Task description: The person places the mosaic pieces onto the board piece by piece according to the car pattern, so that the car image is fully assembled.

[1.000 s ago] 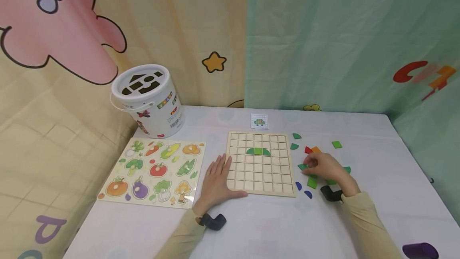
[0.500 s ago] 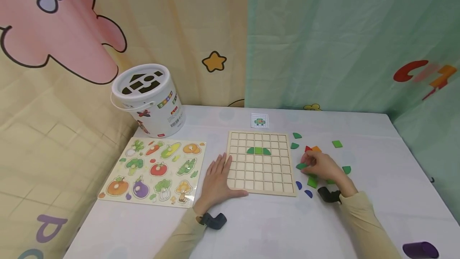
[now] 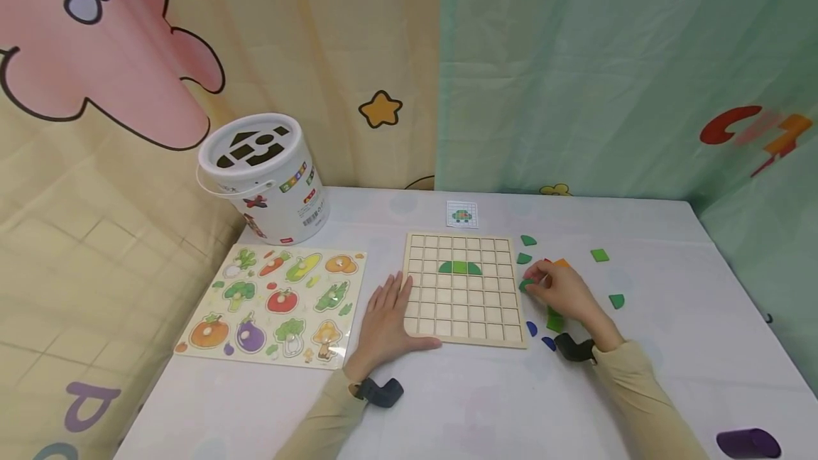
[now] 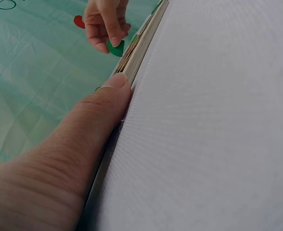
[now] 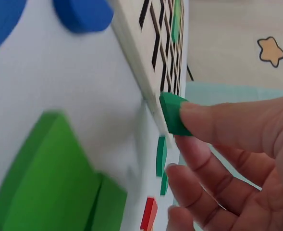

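Left hand [image 3: 386,321]: fingers spread, against the left and near edges of a wooden grid board [image 3: 451,312] on the white desk [image 3: 479,403]. Right hand [image 3: 562,291]: pinching a dark green piece [image 5: 173,114] between thumb and finger, near the board's right edge. Set on board: light green square [image 3: 459,267] between two dark green quarter-rounds [image 3: 446,268].
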`<action>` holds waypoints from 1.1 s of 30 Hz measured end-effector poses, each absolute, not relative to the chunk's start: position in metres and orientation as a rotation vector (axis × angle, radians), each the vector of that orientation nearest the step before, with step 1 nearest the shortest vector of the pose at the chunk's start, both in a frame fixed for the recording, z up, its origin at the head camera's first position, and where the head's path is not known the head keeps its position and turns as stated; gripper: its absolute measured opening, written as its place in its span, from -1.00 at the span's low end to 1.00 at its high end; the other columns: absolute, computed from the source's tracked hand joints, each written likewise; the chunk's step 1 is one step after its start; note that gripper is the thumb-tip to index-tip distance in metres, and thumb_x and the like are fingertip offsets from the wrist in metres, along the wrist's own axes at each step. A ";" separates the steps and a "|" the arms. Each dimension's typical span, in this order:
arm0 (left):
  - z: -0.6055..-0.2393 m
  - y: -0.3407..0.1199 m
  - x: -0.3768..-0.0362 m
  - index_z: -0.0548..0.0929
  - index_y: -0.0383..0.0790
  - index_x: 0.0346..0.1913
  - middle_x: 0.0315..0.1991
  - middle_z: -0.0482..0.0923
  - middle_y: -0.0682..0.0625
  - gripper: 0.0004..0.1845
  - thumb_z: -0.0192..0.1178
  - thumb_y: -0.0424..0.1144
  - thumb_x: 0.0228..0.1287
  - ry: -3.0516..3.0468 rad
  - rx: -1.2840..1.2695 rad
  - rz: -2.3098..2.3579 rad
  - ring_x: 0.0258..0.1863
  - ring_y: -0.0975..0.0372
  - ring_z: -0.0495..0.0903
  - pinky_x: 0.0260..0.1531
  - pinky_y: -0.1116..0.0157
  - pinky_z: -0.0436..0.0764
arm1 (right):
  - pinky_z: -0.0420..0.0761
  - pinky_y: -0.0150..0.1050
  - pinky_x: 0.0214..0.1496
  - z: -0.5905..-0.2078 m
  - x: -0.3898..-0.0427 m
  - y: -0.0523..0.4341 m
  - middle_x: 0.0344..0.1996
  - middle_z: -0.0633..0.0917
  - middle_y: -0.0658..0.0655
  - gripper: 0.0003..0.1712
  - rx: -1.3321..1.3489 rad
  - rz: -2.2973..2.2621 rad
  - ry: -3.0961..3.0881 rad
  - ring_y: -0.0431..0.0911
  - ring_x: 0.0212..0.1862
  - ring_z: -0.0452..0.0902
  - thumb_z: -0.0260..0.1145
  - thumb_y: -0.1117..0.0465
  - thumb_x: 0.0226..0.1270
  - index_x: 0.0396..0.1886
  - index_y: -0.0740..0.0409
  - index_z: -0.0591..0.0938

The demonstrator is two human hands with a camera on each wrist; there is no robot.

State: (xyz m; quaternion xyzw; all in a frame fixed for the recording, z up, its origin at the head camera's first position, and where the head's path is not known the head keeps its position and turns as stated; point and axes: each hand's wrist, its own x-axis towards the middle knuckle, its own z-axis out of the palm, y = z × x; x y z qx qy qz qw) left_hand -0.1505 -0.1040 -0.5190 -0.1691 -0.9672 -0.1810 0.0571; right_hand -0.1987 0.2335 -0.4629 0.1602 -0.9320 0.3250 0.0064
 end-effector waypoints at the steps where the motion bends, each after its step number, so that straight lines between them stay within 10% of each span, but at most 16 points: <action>1: -0.519 -0.104 -0.150 0.04 -0.25 0.48 0.47 -0.05 -0.19 0.35 0.18 0.59 -0.28 -2.928 -0.515 -0.548 0.46 0.03 -0.16 0.39 0.09 -0.14 | 0.41 -0.27 -0.50 -0.463 -0.199 0.230 -0.46 0.57 -0.01 -0.88 0.505 1.024 -2.899 -0.12 -0.47 0.39 0.38 0.37 0.14 -0.30 0.21 0.64; 33: -0.520 -0.105 -0.152 -0.01 -0.20 0.50 0.49 -0.09 -0.16 0.37 0.05 0.67 -0.29 -2.960 -0.502 -0.531 0.46 0.08 -0.20 0.39 0.15 -0.18 | 0.47 -0.27 -0.40 -0.468 -0.232 0.096 -0.56 0.61 -0.14 -0.90 0.722 1.249 -2.860 -0.22 -0.49 0.46 0.48 0.21 0.09 -0.47 0.01 0.67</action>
